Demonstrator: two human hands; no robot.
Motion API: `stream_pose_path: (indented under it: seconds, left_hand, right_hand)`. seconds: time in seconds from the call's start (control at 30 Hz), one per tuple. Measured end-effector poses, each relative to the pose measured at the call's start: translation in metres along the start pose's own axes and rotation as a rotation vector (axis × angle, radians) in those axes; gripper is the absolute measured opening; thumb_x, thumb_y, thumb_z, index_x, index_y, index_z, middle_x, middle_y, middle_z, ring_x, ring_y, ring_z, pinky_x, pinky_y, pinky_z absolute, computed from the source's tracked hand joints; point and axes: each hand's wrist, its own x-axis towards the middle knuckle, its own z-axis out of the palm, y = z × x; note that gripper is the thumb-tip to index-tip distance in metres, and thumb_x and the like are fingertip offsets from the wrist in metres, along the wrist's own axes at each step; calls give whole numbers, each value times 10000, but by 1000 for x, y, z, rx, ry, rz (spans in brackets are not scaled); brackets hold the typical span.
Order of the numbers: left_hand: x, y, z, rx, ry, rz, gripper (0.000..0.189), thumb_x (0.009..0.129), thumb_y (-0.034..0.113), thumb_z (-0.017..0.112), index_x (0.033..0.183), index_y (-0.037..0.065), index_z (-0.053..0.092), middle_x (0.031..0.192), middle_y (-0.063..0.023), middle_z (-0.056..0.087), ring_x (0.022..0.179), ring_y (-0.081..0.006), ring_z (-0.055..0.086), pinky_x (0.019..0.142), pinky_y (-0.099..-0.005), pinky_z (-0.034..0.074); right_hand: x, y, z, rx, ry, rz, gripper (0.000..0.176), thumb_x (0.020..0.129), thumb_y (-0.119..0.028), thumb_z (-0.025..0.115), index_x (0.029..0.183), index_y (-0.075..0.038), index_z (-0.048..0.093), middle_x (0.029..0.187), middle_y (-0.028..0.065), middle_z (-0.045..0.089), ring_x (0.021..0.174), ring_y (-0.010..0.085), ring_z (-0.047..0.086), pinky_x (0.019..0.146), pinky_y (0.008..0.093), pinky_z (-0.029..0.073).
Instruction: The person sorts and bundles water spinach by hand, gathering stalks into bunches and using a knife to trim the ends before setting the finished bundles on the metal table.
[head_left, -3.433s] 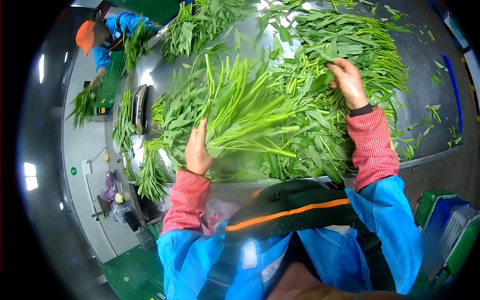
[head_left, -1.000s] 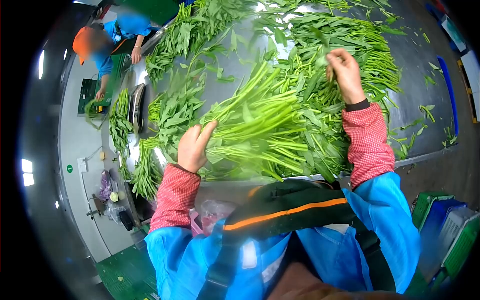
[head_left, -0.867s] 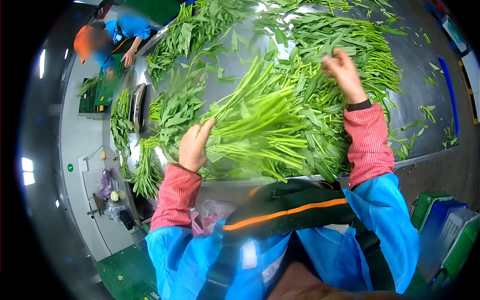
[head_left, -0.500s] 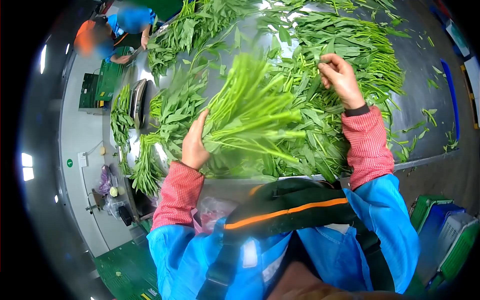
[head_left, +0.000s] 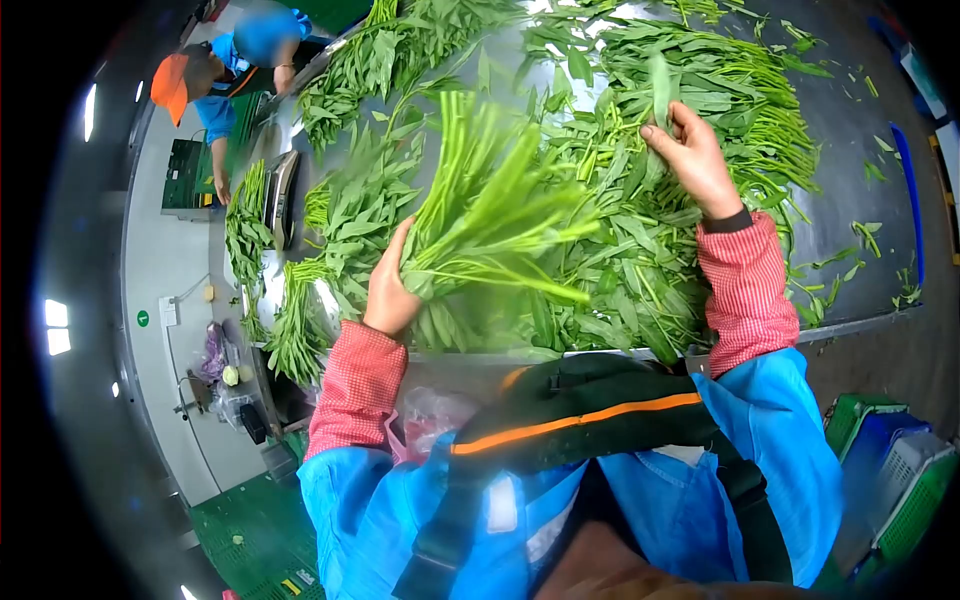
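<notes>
My left hand [head_left: 391, 285] is closed around a large bunch of leafy green stems [head_left: 485, 190], its cut ends fanned upward and to the right, partly blurred. My right hand [head_left: 692, 155] pinches a green leaf [head_left: 661, 88] between thumb and fingers. Beneath that hand, loose greens [head_left: 630, 250] lie spread over the metal table [head_left: 850, 150]. A thick row of stems [head_left: 750, 110] lies behind and to the right of my right hand. Left of my left hand are smaller bunches [head_left: 297, 315] near the table's edge.
At the upper left a co-worker [head_left: 225, 75] in blue with an orange cap reaches toward the greens [head_left: 245, 215] beside a scale [head_left: 284, 200]. Green crates [head_left: 255, 535] stand at the lower left, and stacked crates [head_left: 905, 470] at the lower right. A blue strip [head_left: 908, 200] runs along the table's right side.
The bunch in my left hand has tilted more upright. My right hand has shifted slightly right, and a leaf now stands up from its fingers. The co-worker's arm has reached down toward the left-hand greens.
</notes>
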Motion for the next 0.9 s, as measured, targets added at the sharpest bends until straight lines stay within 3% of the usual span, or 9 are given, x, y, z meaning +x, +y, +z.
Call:
stream_pose_path:
  seconds: [0.1,0.2,0.23,0.33,0.43,0.57,0.63,0.77,0.9]
  left_hand:
    - [2,0,4,-87,-2,-53,777,749,30,723,1431,63,354,1265,-164,587,1160,-237,576,977,-318,438]
    - [8,8,12,-142,-26,-123,782,753,41,730,1436,72,349,1257,-161,594,1157,-235,577,974,-319,441]
    - [10,9,13,-151,-32,-147,786,753,45,734,1437,75,348,1254,-161,595,1157,-236,577,974,-320,441]
    - [8,-4,11,-144,-36,-124,809,735,71,764,1433,76,353,1248,-159,599,1147,-236,582,966,-318,446]
    - [-4,-27,13,-203,-20,-160,808,729,71,769,1427,71,360,1246,-154,598,1134,-229,587,964,-315,445]
    - [-2,-24,15,-181,-36,-177,802,722,35,750,1425,71,366,1243,-148,599,1126,-218,588,966,-307,440]
    - [3,-17,17,-263,-64,-202,803,720,25,744,1426,69,365,1242,-147,600,1128,-218,588,967,-307,439]
    - [3,-3,10,-80,-103,-123,800,739,61,760,1428,53,354,1234,-136,607,1122,-198,583,973,-305,440]
    - [-2,-17,10,-304,-195,-164,750,773,125,763,1404,22,371,1262,-117,587,1139,-178,565,977,-302,437]
  right_hand:
    - [-23,-52,39,48,-150,93,458,841,-179,699,1224,-30,496,997,59,619,841,137,608,699,271,517]
    - [-32,-40,84,-531,-248,-245,495,807,-230,718,1225,-68,510,1024,72,626,848,189,618,724,321,521]
    - [-29,-26,91,-669,-180,-336,361,826,-215,697,1121,-47,575,979,88,637,839,188,620,714,316,519]
    - [-16,-25,64,-259,35,-84,225,877,-200,639,1039,-45,634,886,79,683,750,197,652,691,335,537]
    - [-1,-29,14,-289,118,86,186,887,-184,628,1009,-44,638,904,84,690,742,186,645,686,309,525]
    - [-24,-48,66,-781,22,-626,236,757,-203,726,930,-74,629,830,99,607,849,271,596,768,372,472]
    - [-32,-48,93,-1032,-128,-700,245,745,-202,733,928,-75,630,805,75,600,847,247,597,783,356,465]
    - [-23,-30,82,-602,-235,-530,174,793,-146,699,932,-68,629,751,50,614,720,209,604,642,317,482]
    - [-7,-48,42,-49,140,-145,109,894,-178,631,956,-89,618,693,18,609,567,157,569,558,283,464]
